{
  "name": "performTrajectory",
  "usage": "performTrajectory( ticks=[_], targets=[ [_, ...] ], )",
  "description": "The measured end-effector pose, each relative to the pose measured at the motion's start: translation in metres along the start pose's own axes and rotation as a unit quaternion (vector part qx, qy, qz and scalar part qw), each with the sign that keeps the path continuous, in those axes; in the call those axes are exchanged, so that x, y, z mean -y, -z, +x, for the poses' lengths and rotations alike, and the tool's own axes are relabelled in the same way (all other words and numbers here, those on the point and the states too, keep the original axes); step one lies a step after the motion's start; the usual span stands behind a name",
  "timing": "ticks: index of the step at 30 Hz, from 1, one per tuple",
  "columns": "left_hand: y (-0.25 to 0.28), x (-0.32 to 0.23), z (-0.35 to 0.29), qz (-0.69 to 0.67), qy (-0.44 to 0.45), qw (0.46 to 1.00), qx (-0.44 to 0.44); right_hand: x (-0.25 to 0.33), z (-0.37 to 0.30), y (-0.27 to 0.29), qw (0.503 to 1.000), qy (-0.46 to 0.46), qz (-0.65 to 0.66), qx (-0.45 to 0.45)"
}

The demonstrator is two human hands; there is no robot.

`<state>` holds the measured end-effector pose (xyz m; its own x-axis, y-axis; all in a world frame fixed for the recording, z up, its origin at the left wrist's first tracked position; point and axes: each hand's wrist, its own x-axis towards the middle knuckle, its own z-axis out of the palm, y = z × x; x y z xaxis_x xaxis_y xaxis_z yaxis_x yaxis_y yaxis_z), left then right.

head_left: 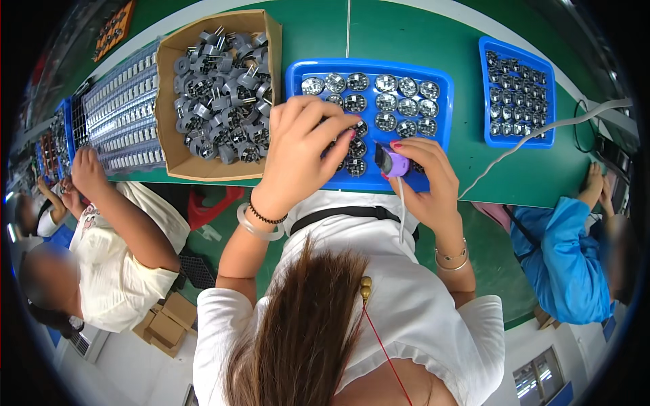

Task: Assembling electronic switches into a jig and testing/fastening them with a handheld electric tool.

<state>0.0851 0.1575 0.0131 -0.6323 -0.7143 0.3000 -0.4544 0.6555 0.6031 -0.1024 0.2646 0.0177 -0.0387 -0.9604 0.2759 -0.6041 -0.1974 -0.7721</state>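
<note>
Palm-down, left hand (305,145) spreads over blue tray (369,68) — fingers curled.

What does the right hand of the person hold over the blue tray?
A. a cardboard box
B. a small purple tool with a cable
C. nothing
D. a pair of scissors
B: the right hand grips a small purple tool, its pale cable running down, at the blue tray.

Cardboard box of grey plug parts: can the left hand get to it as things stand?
Probably yes. The left hand rests on the blue tray, right beside the open-topped cardboard box. Nothing stands between them; the co-worker's hand is at the box's far side.
</note>
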Motion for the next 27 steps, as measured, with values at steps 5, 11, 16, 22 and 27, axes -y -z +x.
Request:
performTrajectory(
  ticks=[5,11,16,22,27],
  targets=[
    [0.005,-0.004,-0.011,-0.027,-0.014,0.999,0.025,-0.002,0.000,-0.001,1.000,-0.008,-0.002,0.014],
    [0.005,-0.002,-0.011,-0.029,-0.019,0.998,0.048,0.001,-0.003,-0.007,1.000,-0.012,0.001,0.002],
    [0.001,-0.001,-0.011,-0.028,-0.013,0.999,0.038,0.002,-0.007,-0.014,1.000,-0.001,-0.017,-0.012],
    [-0.001,-0.002,-0.009,-0.037,-0.022,0.997,0.056,-0.002,-0.009,-0.012,0.999,0.004,-0.010,-0.033],
    [-0.018,-0.003,-0.008,0.009,-0.067,0.995,0.077,-0.006,-0.012,-0.005,0.999,0.005,-0.014,-0.049]
  ],
)
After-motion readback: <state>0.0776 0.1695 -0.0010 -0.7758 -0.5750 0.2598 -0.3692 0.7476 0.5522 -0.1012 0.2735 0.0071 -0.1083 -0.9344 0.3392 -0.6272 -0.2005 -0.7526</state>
